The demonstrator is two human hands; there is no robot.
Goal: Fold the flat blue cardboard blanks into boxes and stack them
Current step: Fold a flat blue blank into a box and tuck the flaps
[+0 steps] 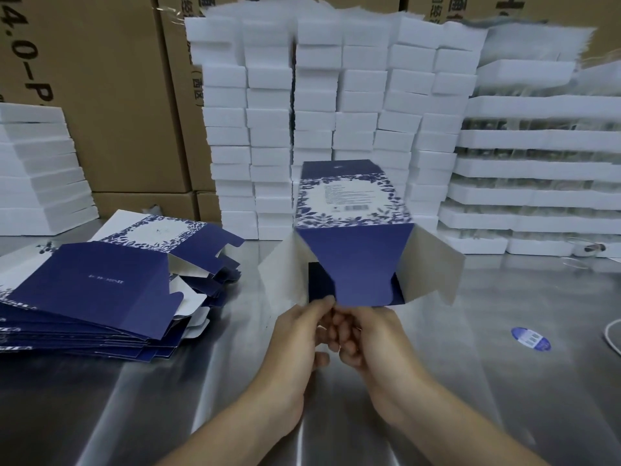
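Blue box [353, 203], half formed, is held up over the tabletop [504, 381], right of the flat blanks [100, 287]. Both the left grip [299, 331] and right grip [366, 334] pinch its near flap [359, 264], the box rising just beyond them. Closing this end seems underway; next, tuck that flap in squarely.

Packing area of a warehouse or small factory. Brown shipping cartons [111, 95] stacked along the back. White foam blocks [336, 105] piled in columns at the far edge of a stainless steel surface [504, 381]. Stack of flat printed blanks [94, 297] at its left edge.
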